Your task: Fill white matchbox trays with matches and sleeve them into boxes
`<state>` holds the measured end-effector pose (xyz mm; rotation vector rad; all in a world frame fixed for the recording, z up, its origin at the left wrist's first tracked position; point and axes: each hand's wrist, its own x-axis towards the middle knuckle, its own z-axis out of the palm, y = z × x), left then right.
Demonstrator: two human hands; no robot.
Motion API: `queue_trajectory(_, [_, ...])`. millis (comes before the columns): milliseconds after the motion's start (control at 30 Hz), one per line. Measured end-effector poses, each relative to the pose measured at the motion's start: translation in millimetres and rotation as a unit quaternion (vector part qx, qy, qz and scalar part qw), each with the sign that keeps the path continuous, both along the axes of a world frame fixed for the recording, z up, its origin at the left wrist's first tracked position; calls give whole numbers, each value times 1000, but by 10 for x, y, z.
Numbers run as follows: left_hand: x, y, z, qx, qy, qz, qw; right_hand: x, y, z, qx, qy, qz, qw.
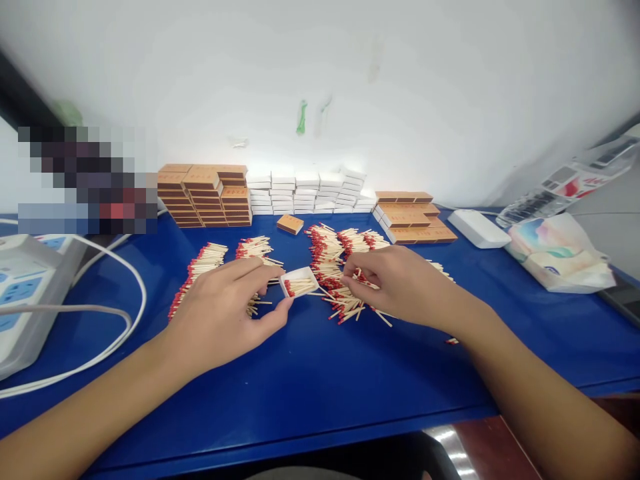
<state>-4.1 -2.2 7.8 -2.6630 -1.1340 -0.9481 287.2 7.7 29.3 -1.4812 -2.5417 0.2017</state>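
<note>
My left hand pinches a small white matchbox tray between thumb and fingers; the tray holds a few red-tipped matches. My right hand rests just right of the tray, its fingers pinched on matches in a loose pile of red-tipped matches. More matches lie in rows behind my left hand. All of this sits on a blue table.
Stacks of brown matchbox sleeves and white trays line the wall, with more sleeves at the right. One sleeve lies apart. A power strip with white cables sits left; a white box and tissue pack right.
</note>
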Motion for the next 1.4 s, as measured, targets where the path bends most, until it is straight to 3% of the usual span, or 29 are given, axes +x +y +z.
queue_trajectory(500, [3, -6, 9, -13, 2, -1, 1000, 117, -28, 110, -119, 22, 56, 991])
queue_trajectory(967, [-1, -4, 11, -11, 10, 0, 1000, 111, 14, 81, -152, -5, 60, 987])
queue_trajectory(1233, [0, -7, -27, -19, 6, -19, 1000, 127, -19, 147, -125, 69, 48, 989])
queue_trajectory(1400, [33, -44, -46, -57, 7, -44, 997, 7, -62, 85, -80, 116, 63, 988])
